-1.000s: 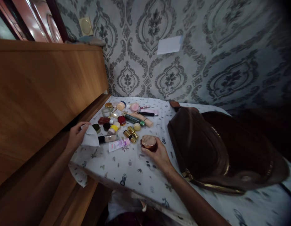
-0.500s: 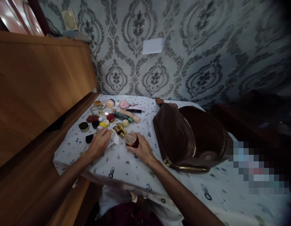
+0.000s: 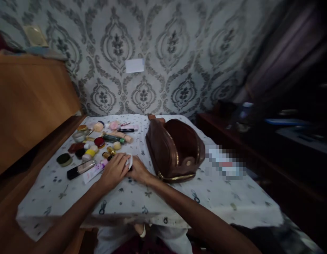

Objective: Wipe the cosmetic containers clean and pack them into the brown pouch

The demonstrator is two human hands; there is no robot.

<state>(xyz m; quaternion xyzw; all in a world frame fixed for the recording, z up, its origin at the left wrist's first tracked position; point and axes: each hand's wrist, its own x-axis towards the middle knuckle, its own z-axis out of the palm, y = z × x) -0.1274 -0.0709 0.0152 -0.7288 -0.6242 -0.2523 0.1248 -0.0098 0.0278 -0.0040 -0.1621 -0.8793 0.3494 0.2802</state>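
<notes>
Both hands meet near the middle of a patterned white tablecloth [image 3: 152, 197]. My left hand [image 3: 113, 171] presses a white tissue [image 3: 129, 162], its fingers curled over it. My right hand [image 3: 137, 170] is closed around a small jar, which the tissue and both hands now hide. Just left of my hands lie a pink-and-white tube [image 3: 94, 170] and a dark-capped foundation bottle [image 3: 80, 169]. Two gold lipsticks [image 3: 108, 153] sit just behind my left hand.
Several cosmetics jars and tubes [image 3: 100, 135] are spread over the table's far left. A brown leather bag [image 3: 174, 150] lies on its side to the right of my hands. A wooden cabinet [image 3: 28, 106] stands along the left, and dark furniture [image 3: 271, 141] to the right.
My left hand carried the tissue from the table's left edge to the jar in my right hand and now covers it. The view has swung rightward.
</notes>
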